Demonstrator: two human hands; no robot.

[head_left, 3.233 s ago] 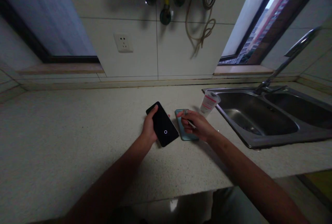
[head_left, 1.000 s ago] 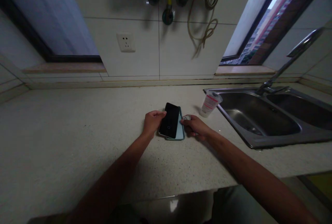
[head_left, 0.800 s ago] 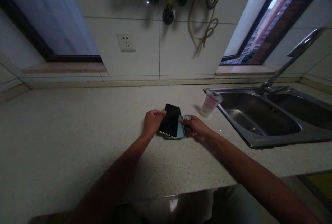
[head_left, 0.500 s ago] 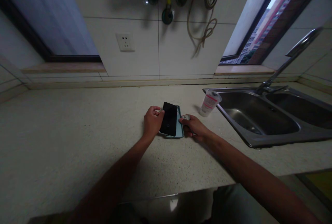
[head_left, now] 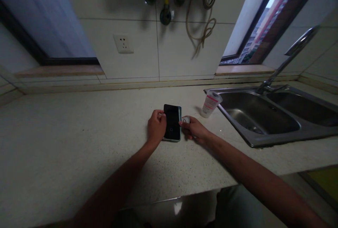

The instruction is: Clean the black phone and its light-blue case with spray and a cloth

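A small black-screened tablet [head_left: 172, 124] lies in its pale blue-green case [head_left: 180, 111] on the counter. Only a thin rim of the case shows, mostly along the right side and the bottom. My left hand [head_left: 156, 126] is closed at the tablet's left edge, thumb against the screen side. From the right, my right hand [head_left: 194, 128] grips the case's edge, its thumb at the rim and its other fingers curled below. A small pale patch with a dark mark shows by the right index finger; I cannot make out what it is.
A clear plastic cup [head_left: 211, 104] with red print stands right of my hands, beside the steel double sink [head_left: 237, 129] and its faucet [head_left: 295, 50]. The speckled counter [head_left: 79, 143] runs left. A wall socket [head_left: 123, 44], pipe fittings and a tied cord [head_left: 204, 36] are on the tiles behind.
The tablet has straightened and moved right over the case, covering the blue-green strip that showed before. Both hands keep their grip. The whole view has shifted slightly.
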